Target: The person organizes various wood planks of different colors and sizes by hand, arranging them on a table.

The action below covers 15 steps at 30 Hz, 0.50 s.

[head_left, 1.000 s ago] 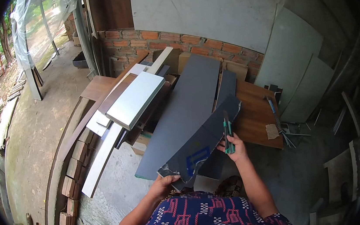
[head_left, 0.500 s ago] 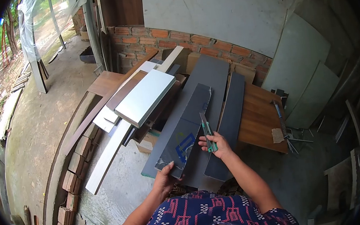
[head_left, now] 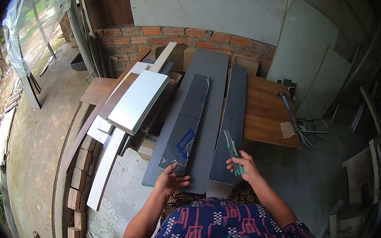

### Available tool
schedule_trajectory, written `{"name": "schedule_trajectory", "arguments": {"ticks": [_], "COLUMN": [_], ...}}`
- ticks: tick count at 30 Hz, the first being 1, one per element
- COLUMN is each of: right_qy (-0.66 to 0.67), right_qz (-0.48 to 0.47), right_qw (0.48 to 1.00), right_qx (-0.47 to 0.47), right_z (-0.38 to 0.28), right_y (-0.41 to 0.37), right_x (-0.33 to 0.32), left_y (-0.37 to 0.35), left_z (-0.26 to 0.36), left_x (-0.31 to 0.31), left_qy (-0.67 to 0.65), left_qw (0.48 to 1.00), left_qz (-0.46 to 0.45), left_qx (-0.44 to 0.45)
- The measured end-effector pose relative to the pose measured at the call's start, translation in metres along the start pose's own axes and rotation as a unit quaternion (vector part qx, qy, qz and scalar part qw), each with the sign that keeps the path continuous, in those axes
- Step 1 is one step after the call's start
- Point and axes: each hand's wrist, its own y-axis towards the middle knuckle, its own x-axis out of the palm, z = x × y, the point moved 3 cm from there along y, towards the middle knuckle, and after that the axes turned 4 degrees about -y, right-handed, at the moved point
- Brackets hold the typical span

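A narrow dark board (head_left: 185, 124) with torn clear film and blue markings lies on a wider dark grey panel (head_left: 207, 98). My left hand (head_left: 170, 181) is at the board's near end, thumb by its edge and fingers apart, not gripping it. In my right hand (head_left: 245, 166) is a green box cutter (head_left: 232, 149), its blade pointing away from me. The cutter is over a second long grey panel (head_left: 234, 114), to the right of the first.
Left of the panels, a white board (head_left: 139, 98) tops a stack of loose boards. At right, a hammer (head_left: 286, 102) and several small wooden pieces (head_left: 288, 130) lie on a brown wooden tabletop (head_left: 264, 111). A brick wall (head_left: 181, 32) stands behind.
My left hand has loosened from the narrow board, which now lies flat on the panel. My right hand has moved right with the box cutter, away from that board. The view has shifted slightly.
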Motion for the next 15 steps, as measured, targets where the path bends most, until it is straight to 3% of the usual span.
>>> {"name": "schedule_trajectory", "arguments": {"ticks": [15], "right_qy": [0.015], "right_qz": [0.034], "right_qw": [0.999], "right_qx": [-0.01], "right_z": [0.021], "right_y": [-0.012], "right_x": [0.0], "left_y": [-0.034], "left_z": [-0.003], "left_x": [0.007], "left_qy": [-0.01], "left_qw": [0.999], "left_qz": [-0.033], "left_qx": [0.038]}}
